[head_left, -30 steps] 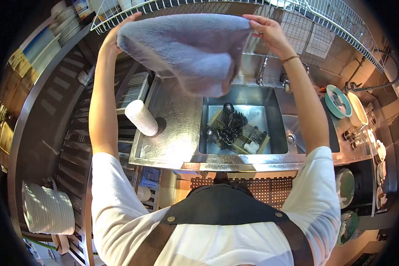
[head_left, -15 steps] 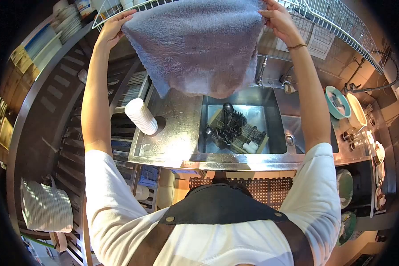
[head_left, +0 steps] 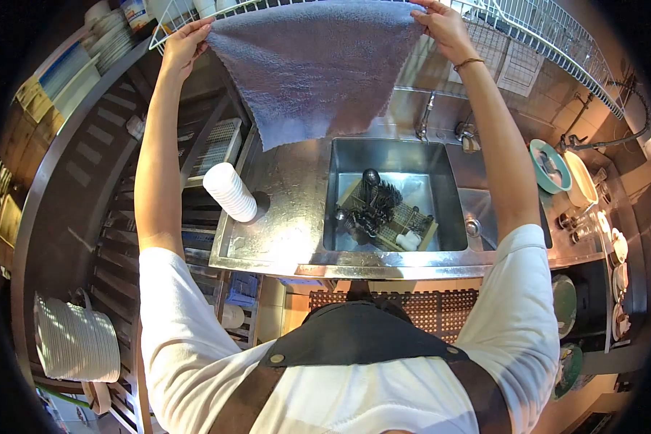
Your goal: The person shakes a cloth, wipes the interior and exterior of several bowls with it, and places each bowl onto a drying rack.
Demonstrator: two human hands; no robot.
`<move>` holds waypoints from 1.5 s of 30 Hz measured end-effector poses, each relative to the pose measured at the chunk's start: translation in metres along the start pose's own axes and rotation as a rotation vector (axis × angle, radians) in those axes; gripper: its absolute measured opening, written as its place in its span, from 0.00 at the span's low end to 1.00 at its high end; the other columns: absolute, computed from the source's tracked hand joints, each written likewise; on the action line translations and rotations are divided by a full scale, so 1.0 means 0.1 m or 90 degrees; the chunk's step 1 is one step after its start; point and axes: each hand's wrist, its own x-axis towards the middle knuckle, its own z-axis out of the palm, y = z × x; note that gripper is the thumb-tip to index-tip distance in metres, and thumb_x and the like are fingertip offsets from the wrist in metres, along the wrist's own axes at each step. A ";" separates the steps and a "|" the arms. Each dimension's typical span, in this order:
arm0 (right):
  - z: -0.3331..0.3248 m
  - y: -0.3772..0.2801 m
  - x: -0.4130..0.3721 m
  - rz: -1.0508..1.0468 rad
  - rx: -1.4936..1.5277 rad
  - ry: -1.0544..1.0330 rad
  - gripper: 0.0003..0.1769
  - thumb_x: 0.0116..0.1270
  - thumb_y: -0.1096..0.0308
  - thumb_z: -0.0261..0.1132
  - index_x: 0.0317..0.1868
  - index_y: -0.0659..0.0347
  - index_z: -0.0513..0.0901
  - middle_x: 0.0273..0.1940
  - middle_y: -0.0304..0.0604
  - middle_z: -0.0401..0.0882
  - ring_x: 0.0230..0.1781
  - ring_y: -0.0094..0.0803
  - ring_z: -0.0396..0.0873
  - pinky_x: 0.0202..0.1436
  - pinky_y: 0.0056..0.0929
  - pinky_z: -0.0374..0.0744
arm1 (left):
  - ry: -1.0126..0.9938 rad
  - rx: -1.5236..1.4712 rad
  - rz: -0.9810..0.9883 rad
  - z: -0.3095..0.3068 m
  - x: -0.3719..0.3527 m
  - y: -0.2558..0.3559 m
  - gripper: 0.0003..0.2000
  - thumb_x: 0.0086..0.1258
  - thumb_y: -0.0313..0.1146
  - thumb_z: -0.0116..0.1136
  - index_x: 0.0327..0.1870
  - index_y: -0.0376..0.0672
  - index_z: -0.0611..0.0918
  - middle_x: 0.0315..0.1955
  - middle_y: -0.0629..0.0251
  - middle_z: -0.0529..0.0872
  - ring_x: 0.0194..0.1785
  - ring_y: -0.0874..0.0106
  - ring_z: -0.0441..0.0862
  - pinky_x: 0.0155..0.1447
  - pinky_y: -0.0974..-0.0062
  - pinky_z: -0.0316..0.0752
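Grey towel hangs spread out flat, held up high above and behind the sink, its top edge level with the white wire rack that runs over the sink. Left hand is pinched shut on the towel's left top corner, right hand is pinched shut on the right top corner, both arms stretched up. The towel is soft, fuzzy terry, roughly rectangular, and its lower edge slants down to a point over the left back corner of the sink. It hides most of the wall behind the sink; the faucet shows just right of its lower edge. The sink is a square stainless steel basin with shiny, scuffed walls; inside it lies a flat slatted tray with dark utensils piled on it, including a round ladle. Left of the sink, on the wet steel counter, a stack of white ribbed cups leans tilted. Right of the sink sits a round teal plate, with more crockery past it. In front of the sink an orange-brown grid mat lies on the floor. Far left of the sink and lower down stands a stack of white plates.
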 end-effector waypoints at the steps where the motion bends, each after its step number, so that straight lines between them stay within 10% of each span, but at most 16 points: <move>1: 0.00 0.01 0.00 -0.003 -0.011 0.000 0.20 0.59 0.78 0.63 0.54 0.70 0.78 0.42 0.46 0.82 0.37 0.29 0.79 0.39 0.26 0.77 | -0.006 0.017 0.008 -0.01 -0.01 0.00 0.11 0.68 0.31 0.59 0.50 0.44 0.83 0.30 0.79 0.81 0.27 0.87 0.71 0.32 0.90 0.68; 15: -0.18 0.41 0.22 -0.013 0.029 -0.044 0.18 0.59 0.78 0.66 0.50 0.73 0.78 0.38 0.42 0.83 0.36 0.27 0.79 0.38 0.23 0.77 | -0.004 0.040 -0.040 -0.01 -0.24 0.15 0.15 0.67 0.32 0.61 0.54 0.44 0.81 0.38 0.75 0.84 0.33 0.86 0.78 0.39 0.88 0.75; 21: -0.33 0.50 0.19 -0.020 -0.106 -0.054 0.18 0.58 0.66 0.72 0.49 0.58 0.83 0.34 0.32 0.82 0.33 0.16 0.77 0.36 0.16 0.76 | 0.000 0.008 -0.031 0.02 -0.42 0.26 0.15 0.65 0.32 0.64 0.52 0.44 0.82 0.39 0.74 0.85 0.40 0.84 0.81 0.46 0.85 0.76; 30: -0.59 0.25 -0.05 -0.122 -0.045 -0.101 0.12 0.66 0.63 0.65 0.46 0.60 0.82 0.39 0.31 0.81 0.39 0.17 0.76 0.42 0.18 0.74 | -0.089 0.122 0.144 -0.06 -0.71 0.38 0.08 0.70 0.32 0.58 0.44 0.39 0.80 0.34 0.73 0.82 0.35 0.82 0.77 0.45 0.85 0.72; 33: -0.51 0.23 0.19 -0.020 0.258 -0.293 0.16 0.70 0.60 0.58 0.51 0.62 0.76 0.45 0.36 0.79 0.46 0.23 0.74 0.50 0.27 0.73 | -0.283 -0.215 -0.001 -0.05 -0.54 0.38 0.07 0.73 0.34 0.52 0.41 0.41 0.78 0.30 0.75 0.79 0.35 0.85 0.77 0.41 0.86 0.72; 36: -0.04 0.43 -0.03 0.245 0.238 -0.055 0.28 0.68 0.47 0.58 0.55 0.65 0.74 0.47 0.42 0.79 0.52 0.31 0.74 0.53 0.34 0.74 | 0.093 -0.267 -0.284 0.42 -0.52 0.01 0.23 0.70 0.53 0.51 0.53 0.41 0.76 0.42 0.62 0.83 0.45 0.69 0.80 0.52 0.67 0.75; 39: 0.09 0.49 -1.18 0.473 0.489 -0.172 0.48 0.62 0.28 0.48 0.64 0.66 0.67 0.58 0.48 0.74 0.60 0.42 0.72 0.60 0.46 0.72 | -0.041 -0.435 -0.351 0.70 -1.52 -0.46 0.43 0.63 0.71 0.40 0.66 0.40 0.67 0.63 0.52 0.70 0.65 0.57 0.69 0.66 0.54 0.65; 40: 0.04 0.84 -1.53 0.496 0.706 -0.296 0.33 0.68 0.43 0.54 0.66 0.56 0.67 0.60 0.43 0.72 0.59 0.37 0.72 0.61 0.43 0.71 | -0.093 -0.662 -0.447 0.76 -1.92 -0.53 0.43 0.62 0.71 0.40 0.66 0.39 0.68 0.62 0.51 0.71 0.64 0.57 0.69 0.67 0.54 0.64; 43: 0.22 1.10 -2.20 0.492 0.398 -0.464 0.30 0.56 0.79 0.68 0.61 0.60 0.71 0.54 0.37 0.76 0.55 0.30 0.74 0.59 0.36 0.73 | -0.221 -0.771 -0.503 0.71 -2.49 -0.91 0.34 0.66 0.58 0.54 0.63 0.38 0.71 0.58 0.54 0.76 0.61 0.60 0.73 0.66 0.59 0.66; 45: 0.23 1.13 -1.94 0.520 0.386 -0.431 0.30 0.55 0.80 0.68 0.60 0.61 0.71 0.53 0.37 0.76 0.53 0.29 0.75 0.57 0.33 0.74 | -0.211 -0.280 -0.455 0.62 -2.44 -1.01 0.27 0.61 0.35 0.66 0.60 0.36 0.73 0.50 0.57 0.81 0.55 0.66 0.78 0.62 0.65 0.72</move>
